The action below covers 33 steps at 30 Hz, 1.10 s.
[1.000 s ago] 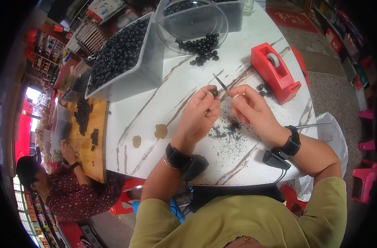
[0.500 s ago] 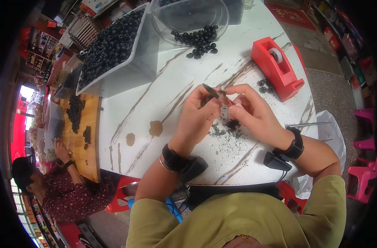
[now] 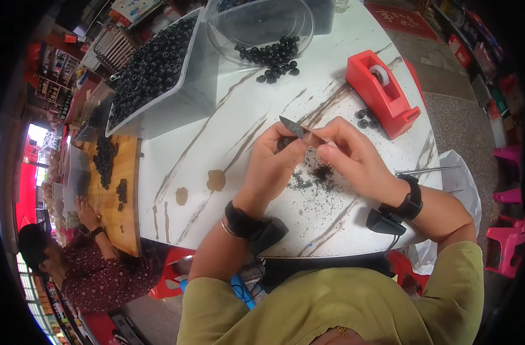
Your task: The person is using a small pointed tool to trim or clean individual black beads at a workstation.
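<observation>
Left hand (image 3: 272,163) pinched a dark round piece (image 3: 284,142); right hand (image 3: 357,161), just beside it, gripped a knife (image 3: 293,127), short controlled strokes seeming safest

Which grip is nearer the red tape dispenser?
Right. The right grip, holding the knife, is below and left of the red tape dispenser in the picture, not touching it; the left grip is farther off to the left.

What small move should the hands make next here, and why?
Probably a short scrape with the knife: the right hand holds it close to the dark round piece in the left hand, and dark crumbs lie below.
</observation>
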Each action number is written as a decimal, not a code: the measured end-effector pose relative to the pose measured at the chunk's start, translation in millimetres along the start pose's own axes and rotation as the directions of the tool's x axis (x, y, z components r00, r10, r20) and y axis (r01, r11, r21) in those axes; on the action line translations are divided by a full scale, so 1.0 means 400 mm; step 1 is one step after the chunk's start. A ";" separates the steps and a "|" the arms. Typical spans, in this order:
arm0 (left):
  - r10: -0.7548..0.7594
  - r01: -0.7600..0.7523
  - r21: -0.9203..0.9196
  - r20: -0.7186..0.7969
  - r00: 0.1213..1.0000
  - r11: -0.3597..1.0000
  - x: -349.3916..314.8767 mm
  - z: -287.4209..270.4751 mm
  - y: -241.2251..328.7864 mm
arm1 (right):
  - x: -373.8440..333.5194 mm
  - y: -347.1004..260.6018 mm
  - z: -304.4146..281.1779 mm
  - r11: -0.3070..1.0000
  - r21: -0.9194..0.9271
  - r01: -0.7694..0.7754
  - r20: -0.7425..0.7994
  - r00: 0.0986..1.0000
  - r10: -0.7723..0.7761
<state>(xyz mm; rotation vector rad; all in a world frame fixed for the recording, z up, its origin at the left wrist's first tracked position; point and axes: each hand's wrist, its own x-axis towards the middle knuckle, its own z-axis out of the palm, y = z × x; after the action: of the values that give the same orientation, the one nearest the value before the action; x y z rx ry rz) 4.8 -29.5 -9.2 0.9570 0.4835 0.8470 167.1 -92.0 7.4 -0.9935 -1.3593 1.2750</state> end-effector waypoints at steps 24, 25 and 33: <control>0.001 0.003 -0.047 0.079 0.997 0.999 -0.001 -0.017 0.004 | -0.005 -0.009 -0.001 0.993 -0.122 -0.005 0.006 1.000 0.006; -0.001 0.008 -0.064 0.104 0.995 0.998 -0.001 -0.019 0.005 | -0.006 -0.011 0.001 0.992 -0.123 -0.004 0.007 1.000 0.005; 0.051 -0.044 -0.068 0.105 0.993 0.997 0.003 -0.026 -0.011 | -0.010 -0.016 0.011 0.995 -0.095 -0.028 -0.007 1.000 0.027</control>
<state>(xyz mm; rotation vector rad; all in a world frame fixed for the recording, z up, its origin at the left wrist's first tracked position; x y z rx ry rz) 0.2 -24.6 -18.1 0.9513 0.3405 0.8454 164.0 -97.5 13.3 -1.0833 -1.4169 1.2362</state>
